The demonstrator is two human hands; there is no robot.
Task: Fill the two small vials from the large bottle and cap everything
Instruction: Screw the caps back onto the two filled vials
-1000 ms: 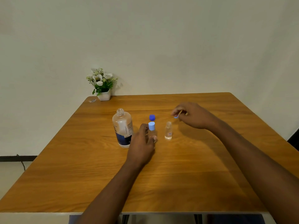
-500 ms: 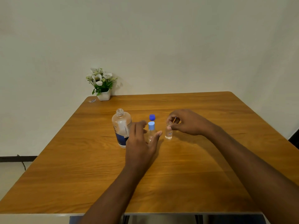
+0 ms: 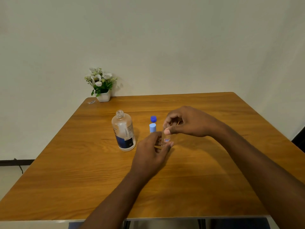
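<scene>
The large clear bottle [image 3: 123, 131] with a dark blue label stands uncapped on the wooden table [image 3: 194, 182]. Its dark blue cap [image 3: 153, 118] lies just behind a small vial with a light blue cap [image 3: 152, 127]. To the right stands a second small vial [image 3: 167, 140] with a red and blue label. My left hand [image 3: 151, 156] grips this vial low down with its fingertips. My right hand [image 3: 189, 123] is pinched over the vial's mouth, and the small cap it holds is hidden under the fingers.
A white pot of artificial flowers [image 3: 103, 96] sits at the table's far left corner, with a small clear scrap [image 3: 91, 102] beside it. A plain wall rises behind the table. The table's front edge runs close below my forearms.
My right hand carried the small cap leftwards from the table down onto the second vial's top. My left hand left the capped vial and took hold of the second vial.
</scene>
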